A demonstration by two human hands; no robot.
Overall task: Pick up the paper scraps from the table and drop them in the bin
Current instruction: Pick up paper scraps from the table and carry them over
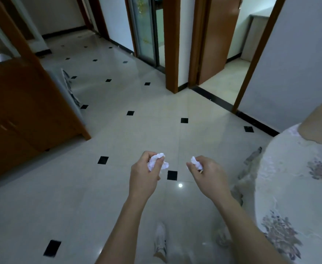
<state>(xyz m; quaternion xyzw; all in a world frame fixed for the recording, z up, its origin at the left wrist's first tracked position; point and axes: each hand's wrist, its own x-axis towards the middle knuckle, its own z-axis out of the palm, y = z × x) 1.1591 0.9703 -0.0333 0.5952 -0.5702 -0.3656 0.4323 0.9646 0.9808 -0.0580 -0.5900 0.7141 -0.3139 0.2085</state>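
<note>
My left hand (144, 176) is closed around a crumpled white paper scrap (157, 161), which sticks out above the fingers. My right hand (207, 175) pinches a smaller white paper scrap (196, 162). Both hands are held out over the tiled floor, about a hand's width apart. The round table (289, 168) with a floral cloth lies at the right edge, beside my right forearm. No bin is in view.
A wooden cabinet (23, 111) stands at the left. Ahead are wooden door frames, a glass sliding door (146, 29) and an open doorway (228, 73). A tan box (320, 124) sits on the table. My shoes (161, 239) show below on the pale floor with black inset tiles.
</note>
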